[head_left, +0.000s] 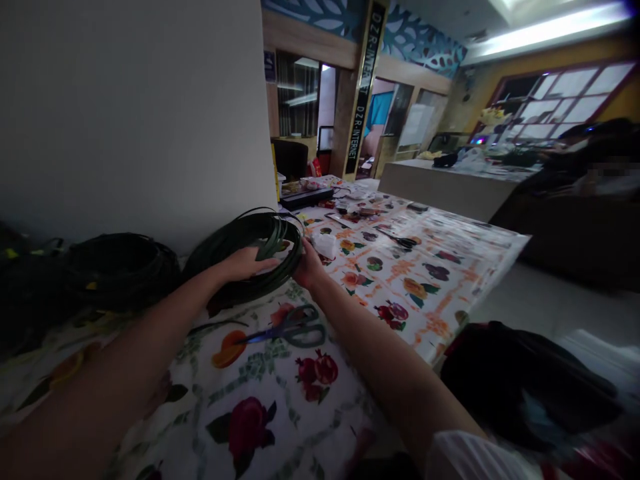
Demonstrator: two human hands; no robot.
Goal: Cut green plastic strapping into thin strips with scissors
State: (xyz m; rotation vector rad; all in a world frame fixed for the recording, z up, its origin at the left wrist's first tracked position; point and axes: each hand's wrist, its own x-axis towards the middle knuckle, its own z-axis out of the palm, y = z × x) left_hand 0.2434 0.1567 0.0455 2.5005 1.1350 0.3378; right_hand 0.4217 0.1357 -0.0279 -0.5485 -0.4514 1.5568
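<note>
A large coil of dark green strips (225,250) rests tilted on the fruit-patterned tablecloth (280,413), close to the wall. My left hand (247,263) lies across the front of the coil, its fingers closed round some of the strips. At the coil's right edge, my right hand (307,265) grips the strips, fingers partly hidden behind them. Nearer to me, between my forearms, a pair of scissors with grey-green handles (303,327) lies on the cloth, blades pointing left.
More dark coils (117,267) stand at the left by the wall. Black scissors (403,241), a crumpled white tissue (325,245) and a dark tray (306,199) lie further along the table. A black bag (525,380) is at the lower right. A person in dark clothes sits at the far right.
</note>
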